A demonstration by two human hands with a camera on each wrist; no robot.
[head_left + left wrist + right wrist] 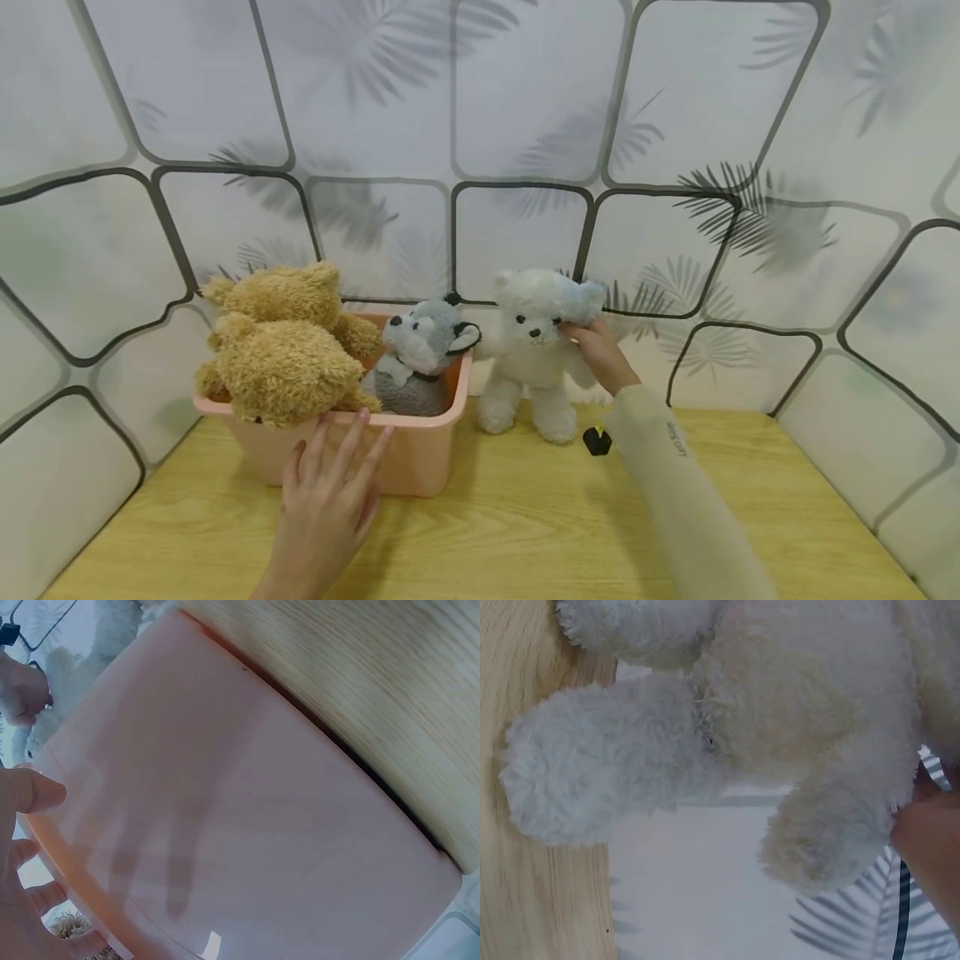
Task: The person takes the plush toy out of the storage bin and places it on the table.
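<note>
My right hand (600, 354) grips the side of the head of a white teddy bear (532, 358) with a pale blue patch by one ear. The bear is upright, facing me, its feet at the table's back edge. Its furry legs (607, 761) fill much of the right wrist view, with part of my hand at the right edge. My left hand (326, 500) rests extended fingers on the front rim of a pink plastic bin (412, 454). In the left wrist view those fingers (45, 896) lie along the rim.
Two curly tan plush toys (285, 367) are piled on the bin's left side, rising above its rim. A grey plush dog (420, 350) sits in its right side. A small black object (597, 440) with yellow lies on the wooden table (510, 525). Patterned cloth (525, 108) surrounds the back and sides.
</note>
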